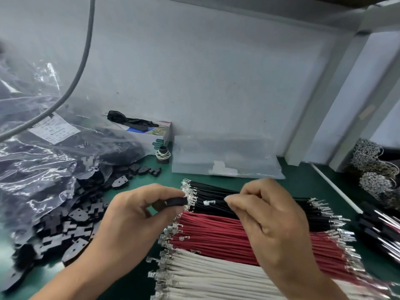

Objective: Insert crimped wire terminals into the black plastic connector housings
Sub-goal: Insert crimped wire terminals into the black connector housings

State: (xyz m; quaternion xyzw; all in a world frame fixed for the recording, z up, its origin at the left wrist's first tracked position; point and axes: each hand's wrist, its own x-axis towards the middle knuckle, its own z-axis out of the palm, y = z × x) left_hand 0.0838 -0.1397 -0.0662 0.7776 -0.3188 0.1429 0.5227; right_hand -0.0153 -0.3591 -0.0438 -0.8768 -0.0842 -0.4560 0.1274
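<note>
Head view: a green bench mat [298, 176] carries everything, backed by a pale grey wall. The largest thing on it is one clear plastic bag [39, 148] spilling flat black plastic connector housings [75, 215] along the mat's left edge — too many to count, many still inside the film. Next come three bundles of crimped wires lying side by side toward the near edge: black wires [216, 210] farthest back, red wires [216, 237] in the middle, white wires [205, 276] nearest, each with silver terminals at both ends. One flat clear plastic pouch [227, 156] lies behind them against the wall. At the right edge sit two heaps of silvery terminal strip [372, 169], blurred. One small open white cardboard box [149, 131] stands by the wall, with one short black cylinder wrapped in rubber bands [162, 154] just in front of it.

The left hand [138, 215] pinches one black connector housing [176, 201] between thumb and fingers, over the left ends of the black wires. The right hand [270, 221] is curled, fingertips pinching one black wire with a silver crimped terminal [208, 202] — its tip points at the held housing, close but apart.
</note>
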